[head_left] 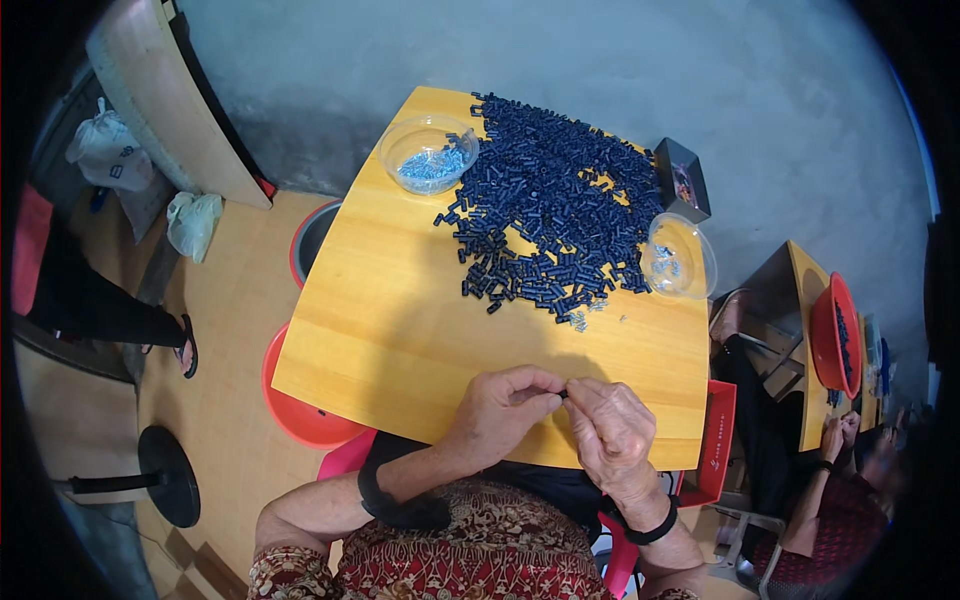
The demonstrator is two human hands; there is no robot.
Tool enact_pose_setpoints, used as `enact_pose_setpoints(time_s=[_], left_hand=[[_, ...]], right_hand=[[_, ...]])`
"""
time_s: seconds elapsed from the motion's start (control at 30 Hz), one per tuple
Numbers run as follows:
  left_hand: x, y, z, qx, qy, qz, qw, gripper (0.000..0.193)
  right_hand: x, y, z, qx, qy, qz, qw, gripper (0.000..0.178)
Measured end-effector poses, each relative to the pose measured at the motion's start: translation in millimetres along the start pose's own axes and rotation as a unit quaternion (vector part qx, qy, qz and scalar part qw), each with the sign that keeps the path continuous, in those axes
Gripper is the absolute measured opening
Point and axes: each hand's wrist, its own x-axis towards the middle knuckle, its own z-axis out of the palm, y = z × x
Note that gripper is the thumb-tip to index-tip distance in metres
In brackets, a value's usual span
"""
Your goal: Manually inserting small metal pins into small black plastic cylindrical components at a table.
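Note:
In front of my body, over the near part of the yellow table [380,340], both hands meet fingertip to fingertip. My left hand [497,415] is closed in a pinch, and so is my right hand [613,432]. A small black cylindrical piece [563,394] shows between their fingertips, mostly covered by them. Farther back spreads a large heap of short black cylindrical pieces [550,200]. Some tiny clear or silvery parts [579,320] lie loose at its near edge.
At the far left stands a clear round bowl [388,152] of small silvery parts. Another clear bowl [703,262] and a black box [708,200] sit right of the heap. A red basin [278,400] is below the table's left edge. A co-worker [835,510] works at right.

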Motion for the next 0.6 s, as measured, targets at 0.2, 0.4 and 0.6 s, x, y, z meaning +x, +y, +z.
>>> enact_pose_setpoints(time_s=[0.2,0.4,0.6], left_hand=[[0,2,-2,-0.009,-0.007,0.002,1.000,0.020],[4,15,-2,-0.038,-0.003,-0.048,0.998,0.022],[4,13,-3,-0.060,-0.006,-0.033,0.998,0.020]], right_hand=[[2,2,-1,0.017,-0.016,0.009,1.000,0.025],[6,0,-6,0.049,0.011,0.090,0.995,0.024],[11,2,-9,-0.013,0.017,0.000,1.000,0.024]])
